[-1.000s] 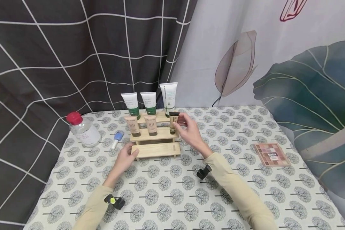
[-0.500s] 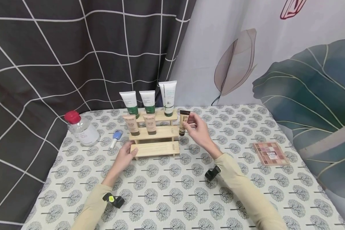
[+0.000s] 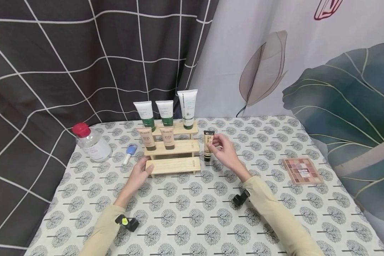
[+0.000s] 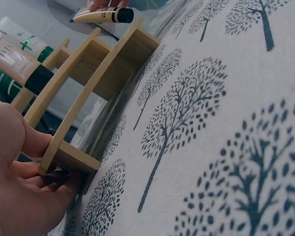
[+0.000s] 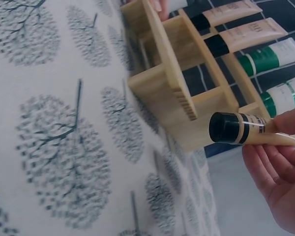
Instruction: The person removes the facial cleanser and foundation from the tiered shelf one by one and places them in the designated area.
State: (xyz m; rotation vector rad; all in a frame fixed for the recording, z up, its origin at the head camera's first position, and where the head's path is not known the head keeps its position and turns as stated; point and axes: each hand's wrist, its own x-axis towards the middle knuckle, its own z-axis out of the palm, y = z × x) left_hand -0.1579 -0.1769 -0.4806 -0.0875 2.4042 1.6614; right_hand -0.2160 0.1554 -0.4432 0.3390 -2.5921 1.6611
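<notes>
Off the right side of a three-step wooden display stand (image 3: 172,166), my right hand (image 3: 225,152) pinches a small gold tube with a black cap (image 3: 208,146) between thumb and fingers. The tube is upright, cap down, apart from the stand; the right wrist view shows its black cap (image 5: 224,128) near the steps. My left hand (image 3: 139,175) grips the left end of the lowest step, thumb on top and fingers under it in the left wrist view. Two beige BB cream tubes (image 3: 168,138) stand on the middle step. White-and-green tubes (image 3: 165,113) and a taller white tube (image 3: 188,108) occupy the top step.
Left of the stand are a clear bottle with a red cap (image 3: 96,145) and a blue-and-white small item (image 3: 130,153). An eyeshadow palette (image 3: 303,171) lies far right on the tree-patterned tablecloth (image 3: 208,217). Curtains hang behind.
My right hand has lifted the gold tube off the middle step's right end and carried it right and lower, toward me. The left hand has stayed on the stand.
</notes>
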